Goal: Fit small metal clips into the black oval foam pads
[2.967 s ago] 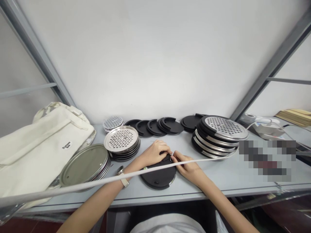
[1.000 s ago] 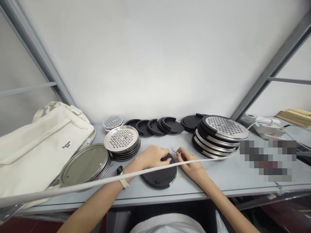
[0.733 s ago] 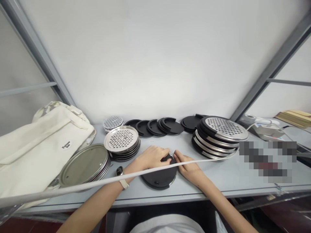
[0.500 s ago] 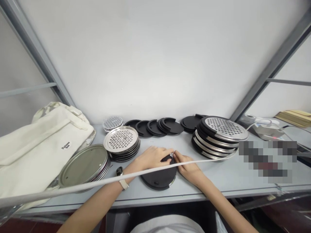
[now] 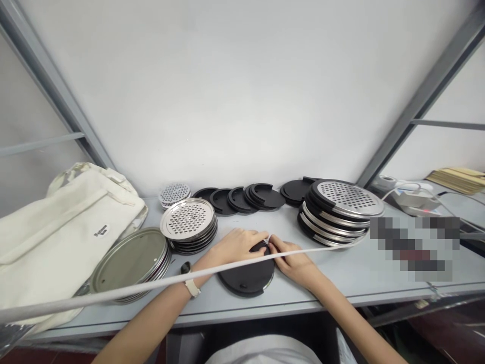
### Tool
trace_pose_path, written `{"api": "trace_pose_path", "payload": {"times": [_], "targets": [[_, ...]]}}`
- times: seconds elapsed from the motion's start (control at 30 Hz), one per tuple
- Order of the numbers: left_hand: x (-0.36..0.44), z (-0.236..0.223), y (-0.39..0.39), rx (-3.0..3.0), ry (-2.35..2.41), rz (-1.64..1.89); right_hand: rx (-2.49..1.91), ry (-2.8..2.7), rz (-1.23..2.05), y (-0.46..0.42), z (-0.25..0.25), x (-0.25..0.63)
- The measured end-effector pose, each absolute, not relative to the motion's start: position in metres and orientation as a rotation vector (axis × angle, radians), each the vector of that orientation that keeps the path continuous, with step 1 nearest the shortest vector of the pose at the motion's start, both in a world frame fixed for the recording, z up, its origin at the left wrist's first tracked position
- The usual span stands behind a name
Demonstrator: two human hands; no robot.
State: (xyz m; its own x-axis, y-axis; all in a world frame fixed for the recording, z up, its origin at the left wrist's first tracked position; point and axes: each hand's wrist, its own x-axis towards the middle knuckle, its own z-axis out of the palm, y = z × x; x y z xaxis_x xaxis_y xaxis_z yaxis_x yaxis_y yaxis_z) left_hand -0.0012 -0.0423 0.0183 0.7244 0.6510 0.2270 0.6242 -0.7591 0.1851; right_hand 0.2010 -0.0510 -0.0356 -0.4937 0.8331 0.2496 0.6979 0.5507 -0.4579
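A round black disc point(image 5: 248, 277) with a shiny metal edge at its right lies on the grey table in front of me. My left hand point(image 5: 240, 245) rests over its far side, fingers curled onto the far rim. From the right, my right hand point(image 5: 290, 260) pinches at the same rim, its fingertips close to those of my left hand. A small shiny bit shows between the fingertips, too small to name. Left of the disc stands a stack of perforated silver discs point(image 5: 188, 220). To the right is a tall stack of perforated metal discs with black rims point(image 5: 348, 197).
Several black discs point(image 5: 265, 196) lie along the wall. Olive-green round plates point(image 5: 131, 260) are stacked at left beside a cream cloth bag point(image 5: 64, 227). A white cord point(image 5: 223, 267) crosses in front of my hands. Yellow envelopes point(image 5: 458, 179) and a white device point(image 5: 417, 198) sit at right.
The view has shifted slightly. Both hands stay at the disc's far rim, with only a small movement of the fingertips.
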Motion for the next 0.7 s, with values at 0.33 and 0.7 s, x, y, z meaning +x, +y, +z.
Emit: {"api": "trace_pose_path", "payload": {"times": [0.33,0.7], "targets": [[-0.0014,0.019,-0.041,2.801,1.037,0.35,-1.174,-2.311,0.484,-0.0496,-0.0376,0.2031],[-0.0014,0.0184,-0.0411,2.804,1.033,0.358,-1.179,-2.326,0.477,-0.0499,-0.036,0.2036]]}}
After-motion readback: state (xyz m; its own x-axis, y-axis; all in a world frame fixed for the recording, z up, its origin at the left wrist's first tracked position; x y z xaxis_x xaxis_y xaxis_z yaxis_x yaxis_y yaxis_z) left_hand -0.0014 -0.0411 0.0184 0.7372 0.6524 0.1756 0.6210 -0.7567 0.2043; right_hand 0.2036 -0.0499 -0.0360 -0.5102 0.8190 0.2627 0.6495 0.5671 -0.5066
